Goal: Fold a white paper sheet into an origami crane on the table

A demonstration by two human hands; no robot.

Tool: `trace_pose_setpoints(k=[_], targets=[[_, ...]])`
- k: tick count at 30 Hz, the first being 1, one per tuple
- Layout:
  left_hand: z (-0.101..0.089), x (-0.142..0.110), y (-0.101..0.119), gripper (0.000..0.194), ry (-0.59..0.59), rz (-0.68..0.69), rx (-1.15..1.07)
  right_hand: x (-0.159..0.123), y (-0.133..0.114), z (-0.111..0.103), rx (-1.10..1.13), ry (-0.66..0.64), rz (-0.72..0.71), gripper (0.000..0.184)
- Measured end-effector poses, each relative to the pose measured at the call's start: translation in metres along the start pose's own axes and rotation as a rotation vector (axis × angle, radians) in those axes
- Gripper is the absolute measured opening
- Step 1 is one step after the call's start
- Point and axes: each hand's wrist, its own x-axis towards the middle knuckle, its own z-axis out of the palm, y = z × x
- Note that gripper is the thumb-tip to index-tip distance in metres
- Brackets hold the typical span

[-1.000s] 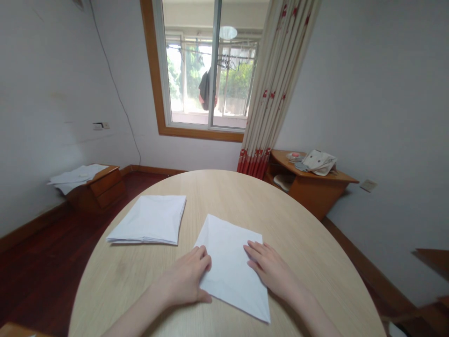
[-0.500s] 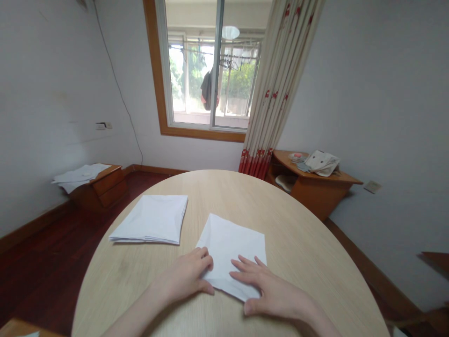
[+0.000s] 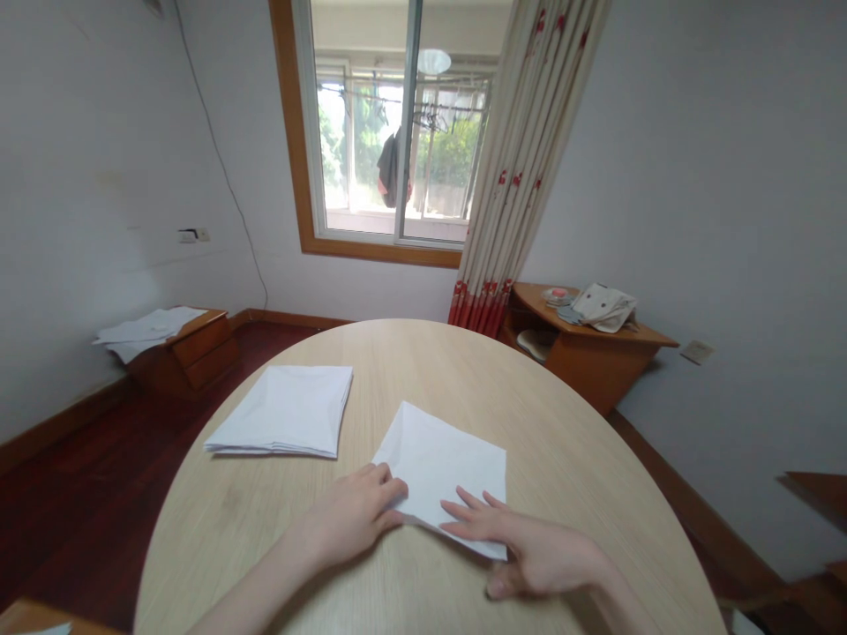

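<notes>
A folded sheet of white paper (image 3: 443, 459) lies turned at an angle on the round table, its near edge slightly raised. At its left edge, my left hand (image 3: 361, 507) grips the paper with curled fingers, the thumb by the near left corner. My right hand (image 3: 509, 538) rests over the near right part, fingers spread on the sheet and thumb off its edge. Left of the sheet sits a flat stack of folded white paper (image 3: 284, 410), which neither hand touches.
The pale wooden round table (image 3: 423, 353) fills the foreground. A small drawer cabinet (image 3: 205, 348) with loose papers stands at the left wall. A corner cabinet (image 3: 595, 370) holding a cloth bag (image 3: 605, 307) is beyond the table on the right, near the curtain (image 3: 509, 176).
The paper has turned slightly clockwise and its right corner has shifted right. My right hand has slid a little to the right, its thumb moving off the near edge.
</notes>
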Motion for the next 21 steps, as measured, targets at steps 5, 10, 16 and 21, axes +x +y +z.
trace_pose_setpoints(k=[5,10,16,21], targets=[[-0.001,0.001,0.001,0.019,-0.008,0.016,0.009,0.005,-0.008,-0.001,0.016,-0.021,0.096,0.056],[-0.002,0.002,0.002,0.017,-0.012,0.006,0.025,0.007,-0.004,0.004,0.064,0.080,0.097,0.040],[0.001,0.004,0.002,0.017,0.010,0.002,0.025,0.012,0.000,0.010,0.121,0.213,0.059,0.029],[0.005,0.008,0.000,0.018,0.033,0.020,0.047,0.021,-0.008,0.015,0.155,0.381,0.044,0.027]])
